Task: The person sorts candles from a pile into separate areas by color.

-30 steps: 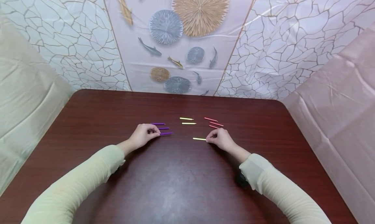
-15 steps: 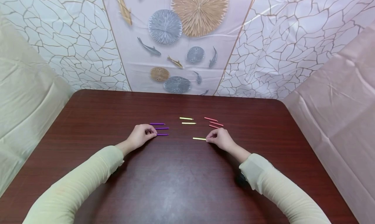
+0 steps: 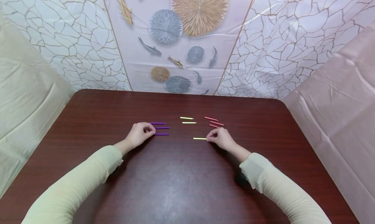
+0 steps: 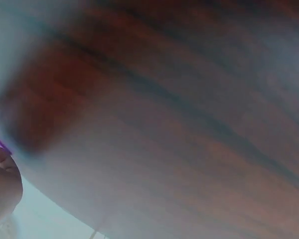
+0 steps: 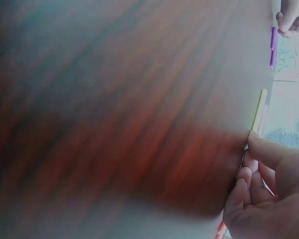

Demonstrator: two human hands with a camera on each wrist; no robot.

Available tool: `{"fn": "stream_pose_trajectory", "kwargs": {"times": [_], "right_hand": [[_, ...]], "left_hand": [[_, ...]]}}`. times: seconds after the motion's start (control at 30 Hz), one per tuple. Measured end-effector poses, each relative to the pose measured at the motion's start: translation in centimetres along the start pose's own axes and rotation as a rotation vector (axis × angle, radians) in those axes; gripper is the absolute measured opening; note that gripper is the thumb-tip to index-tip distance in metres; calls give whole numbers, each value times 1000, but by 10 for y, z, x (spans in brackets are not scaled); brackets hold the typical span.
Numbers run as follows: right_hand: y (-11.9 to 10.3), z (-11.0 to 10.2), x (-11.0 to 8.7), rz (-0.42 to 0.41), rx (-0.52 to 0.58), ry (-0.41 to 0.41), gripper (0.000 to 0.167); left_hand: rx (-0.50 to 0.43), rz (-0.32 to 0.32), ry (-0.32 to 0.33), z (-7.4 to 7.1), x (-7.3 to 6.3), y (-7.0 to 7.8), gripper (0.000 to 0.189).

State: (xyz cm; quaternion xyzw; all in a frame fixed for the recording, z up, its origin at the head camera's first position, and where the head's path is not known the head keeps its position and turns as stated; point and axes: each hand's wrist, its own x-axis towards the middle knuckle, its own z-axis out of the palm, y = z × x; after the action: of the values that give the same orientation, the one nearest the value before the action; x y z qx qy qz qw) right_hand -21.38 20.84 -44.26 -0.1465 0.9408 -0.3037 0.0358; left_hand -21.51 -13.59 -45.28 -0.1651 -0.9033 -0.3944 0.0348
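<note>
At the left of the group, the thumb and index finger of my left hand [image 3: 138, 134] meet at the left end of the nearest purple candle [image 3: 162, 134], a thin stick with a fine tip. Two more purple candles [image 3: 158, 123] lie just beyond it, partly behind the fingers. My right hand [image 3: 221, 139] pinches a thin yellow candle [image 3: 200, 138] by its right end, its other end pointing left. In the right wrist view the yellow candle [image 5: 259, 108] sticks out past my thumb. The left wrist view catches only part of my left hand [image 4: 4, 186] and some purple.
Two yellow candles [image 3: 189, 122] lie side by side in the middle, farther back. Three red candles [image 3: 216, 123] sit beyond my right hand, the nearest partly covered by it. The dark wooden table [image 3: 170, 178] ends at a patterned curtain [image 3: 175, 64].
The nearest purple candle, slanted before, has shifted left and now lies nearly parallel to the other purple ones. My left hand has drawn slightly left. The right hand has stayed put.
</note>
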Motion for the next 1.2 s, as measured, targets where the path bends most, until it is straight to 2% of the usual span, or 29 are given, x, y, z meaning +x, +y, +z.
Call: {"fn": "stream_pose_trajectory", "kwargs": {"times": [0.17, 0.4, 0.67, 0.83, 1.07, 1.2], "right_hand": [[-2, 0, 3, -17, -3, 0, 4], [-6, 2, 17, -57, 1, 27, 5], [-17, 1, 35, 36, -1, 14, 6], [-20, 2, 45, 59, -22, 26, 7], [-21, 7, 53, 81, -73, 29, 6], [-21, 10, 55, 54, -85, 4, 6]], "left_hand": [[-16, -19, 47, -6, 0, 5, 8], [-88, -25, 40, -3, -1, 17, 4], [-172, -72, -13, 3, -11, 32, 6], [-234, -108, -43, 8, -13, 38, 7], [-251, -88, -43, 12, -15, 42, 7], [-252, -92, -42, 11, -16, 43, 7]]}}
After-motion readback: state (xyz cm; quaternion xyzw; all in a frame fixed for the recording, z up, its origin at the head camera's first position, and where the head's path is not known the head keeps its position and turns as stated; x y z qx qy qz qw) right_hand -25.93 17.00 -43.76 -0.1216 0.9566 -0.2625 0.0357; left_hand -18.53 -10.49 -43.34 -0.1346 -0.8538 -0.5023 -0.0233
